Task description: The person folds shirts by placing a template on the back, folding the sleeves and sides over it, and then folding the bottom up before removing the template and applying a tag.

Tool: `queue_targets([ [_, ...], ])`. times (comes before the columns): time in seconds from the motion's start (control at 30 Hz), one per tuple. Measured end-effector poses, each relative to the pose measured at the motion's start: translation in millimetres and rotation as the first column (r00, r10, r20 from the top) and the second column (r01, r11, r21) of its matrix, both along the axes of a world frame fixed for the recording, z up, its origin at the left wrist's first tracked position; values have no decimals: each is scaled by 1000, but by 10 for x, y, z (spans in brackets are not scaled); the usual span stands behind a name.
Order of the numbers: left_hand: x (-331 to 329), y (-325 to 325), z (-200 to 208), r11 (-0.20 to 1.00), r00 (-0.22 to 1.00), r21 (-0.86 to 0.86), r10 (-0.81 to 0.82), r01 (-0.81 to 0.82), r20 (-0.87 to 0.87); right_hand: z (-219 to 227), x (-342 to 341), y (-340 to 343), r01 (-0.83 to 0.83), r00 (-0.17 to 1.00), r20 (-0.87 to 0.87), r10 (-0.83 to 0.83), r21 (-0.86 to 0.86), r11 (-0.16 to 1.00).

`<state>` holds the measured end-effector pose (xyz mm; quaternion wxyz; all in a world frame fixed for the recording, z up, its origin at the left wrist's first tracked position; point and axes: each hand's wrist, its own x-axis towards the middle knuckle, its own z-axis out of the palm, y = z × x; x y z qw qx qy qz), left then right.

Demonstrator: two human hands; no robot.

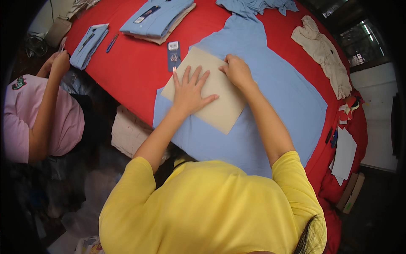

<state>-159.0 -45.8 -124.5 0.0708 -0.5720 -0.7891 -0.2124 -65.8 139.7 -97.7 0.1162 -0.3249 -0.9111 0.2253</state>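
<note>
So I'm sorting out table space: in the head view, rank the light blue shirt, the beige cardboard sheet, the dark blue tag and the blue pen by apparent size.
1. light blue shirt
2. beige cardboard sheet
3. dark blue tag
4. blue pen

The pen lies farther from the camera, so the tag-pen order is unsure.

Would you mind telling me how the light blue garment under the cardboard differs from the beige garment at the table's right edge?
The light blue garment is spread flat and smooth; the beige garment lies loosely crumpled. The blue one is far larger in view. The blue one carries a cardboard sheet pressed by the left hand and right hand; the beige one lies untouched. Both rest on the red table.
</note>
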Motion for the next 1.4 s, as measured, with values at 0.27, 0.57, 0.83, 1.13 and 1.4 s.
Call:
queue_targets([
  [0.27,0,66,7,1000,1000,-3,3,-3,1,-3,48,1092,451,889,-110,-446,390,803],
  [0.57,45,144,0,1000,1000,3,21,-21,-24,319,153,1238,147,988,29,-149,69,987],
  [0.83,-100,85,-145,993,989,-23,-114,116,97,350,184,394,-92,958,-246,145,215,972],
  [1.13,-59,65,-58,958,989,265,-134,112,69,169,399,-945,-338,906,279,318,23,941],
  [1.4,-39,22,-68,944,970,256,-232,207,72,624,2191,65,263,901,311,-303,166,950],
])
